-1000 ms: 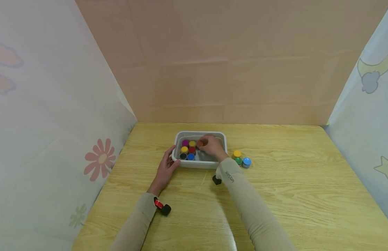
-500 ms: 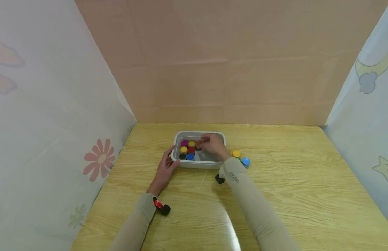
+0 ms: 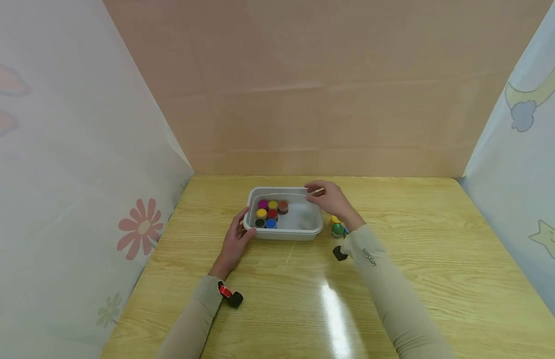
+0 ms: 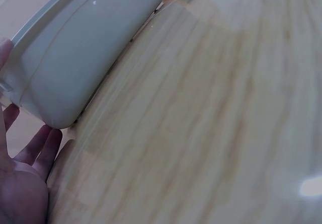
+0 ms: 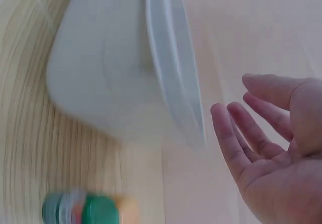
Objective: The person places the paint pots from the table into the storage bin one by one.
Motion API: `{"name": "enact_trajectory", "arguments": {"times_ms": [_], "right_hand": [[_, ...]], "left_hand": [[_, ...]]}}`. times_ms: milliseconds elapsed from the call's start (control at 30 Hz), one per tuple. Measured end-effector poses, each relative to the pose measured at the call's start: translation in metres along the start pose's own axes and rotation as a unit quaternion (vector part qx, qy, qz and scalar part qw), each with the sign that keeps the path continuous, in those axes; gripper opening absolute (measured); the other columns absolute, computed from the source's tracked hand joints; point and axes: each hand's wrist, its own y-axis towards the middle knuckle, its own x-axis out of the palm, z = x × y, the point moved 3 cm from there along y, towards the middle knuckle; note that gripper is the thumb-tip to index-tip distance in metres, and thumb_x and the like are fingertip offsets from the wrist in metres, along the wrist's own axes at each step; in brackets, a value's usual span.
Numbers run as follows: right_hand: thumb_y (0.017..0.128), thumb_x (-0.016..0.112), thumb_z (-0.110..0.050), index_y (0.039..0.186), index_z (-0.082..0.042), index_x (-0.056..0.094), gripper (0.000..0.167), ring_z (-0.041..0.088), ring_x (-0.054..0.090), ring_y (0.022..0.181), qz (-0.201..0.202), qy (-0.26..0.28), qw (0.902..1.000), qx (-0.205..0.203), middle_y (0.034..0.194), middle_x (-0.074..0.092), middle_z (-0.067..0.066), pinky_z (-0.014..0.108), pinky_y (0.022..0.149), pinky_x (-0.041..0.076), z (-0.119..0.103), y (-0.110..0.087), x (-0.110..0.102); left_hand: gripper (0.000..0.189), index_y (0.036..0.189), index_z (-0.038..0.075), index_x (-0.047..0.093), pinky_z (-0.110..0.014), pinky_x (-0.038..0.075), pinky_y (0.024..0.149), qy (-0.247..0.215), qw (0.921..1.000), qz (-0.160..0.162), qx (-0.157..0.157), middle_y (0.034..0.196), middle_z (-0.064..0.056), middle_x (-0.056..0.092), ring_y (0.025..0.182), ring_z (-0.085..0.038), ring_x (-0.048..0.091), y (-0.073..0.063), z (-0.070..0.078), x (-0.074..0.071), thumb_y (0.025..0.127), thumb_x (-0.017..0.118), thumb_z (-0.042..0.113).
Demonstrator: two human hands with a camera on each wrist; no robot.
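A white plastic container point(image 3: 300, 234) stands on the table with several small round paint jars inside its left half, lids upward. The orange-brown jar point(image 3: 283, 207) sits at the right of the back row, beside a yellow-lidded jar point(image 3: 272, 205). My left hand point(image 3: 234, 243) grips the container's left end, thumb at the front rim and fingers along the side. Above the right rim is my right hand point(image 3: 333, 200), with loosely bent fingers and nothing between them. To the container's right, a green-lidded jar point(image 3: 337, 230) stands by a yellow-lidded and a blue-lidded jar, both partly hidden.
The wooden table point(image 3: 416, 259) runs up to a brown back panel point(image 3: 322, 99). Pale patterned sheets hang on both sides. A black wrist camera point(image 3: 234, 299) sits at my left cuff and another camera point(image 3: 340, 253) at my right.
My right hand has let go of the orange-brown jar inside the container, risen, and moved right over the rim. The left hand stays at the left end.
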Motion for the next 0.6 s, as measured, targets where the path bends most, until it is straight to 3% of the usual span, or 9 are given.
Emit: {"name": "enact_trajectory", "arguments": {"times_ms": [300, 467, 600], "right_hand": [[0.103, 0.067, -0.019, 0.143, -0.007, 0.06, 0.042, 0.04, 0.065, 0.12, 0.033, 0.0, 0.9994, -0.004, 0.139, 0.061, 0.021, 0.055, 0.099, 0.056, 0.037, -0.044, -0.046], [0.103, 0.067, -0.022, 0.146, -0.006, 0.057, 0.047, 0.042, 0.062, 0.123, 0.027, 0.008, 0.9995, 0.011, 0.144, 0.057, 0.024, 0.054, 0.099, 0.057, 0.061, -0.066, -0.056], [0.102, 0.068, -0.021, 0.15, -0.004, 0.052, 0.053, 0.043, 0.057, 0.129, -0.001, 0.027, 0.9991, 0.032, 0.148, 0.053, 0.025, 0.053, 0.101, 0.055, 0.077, -0.08, -0.054]], "left_hand": [[0.065, 0.16, 0.037, 0.034, -0.054, 0.037, 0.121, 0.003, 1.0, 0.004, -0.002, 0.168, -0.002, 0.031, 0.147, -0.032, 0.045, 0.0, 0.0, 0.0, 0.105, 0.064, 0.025], [0.068, 0.163, 0.034, 0.029, -0.054, 0.035, 0.122, -0.003, 0.9999, 0.0, -0.017, 0.17, -0.002, 0.027, 0.149, -0.033, 0.042, 0.0, -0.001, 0.0, 0.105, 0.063, 0.023], [0.067, 0.162, 0.036, 0.03, -0.053, 0.035, 0.122, -0.004, 0.9998, -0.001, -0.02, 0.17, -0.001, 0.027, 0.149, -0.032, 0.042, 0.0, 0.0, 0.0, 0.105, 0.063, 0.024]]}}
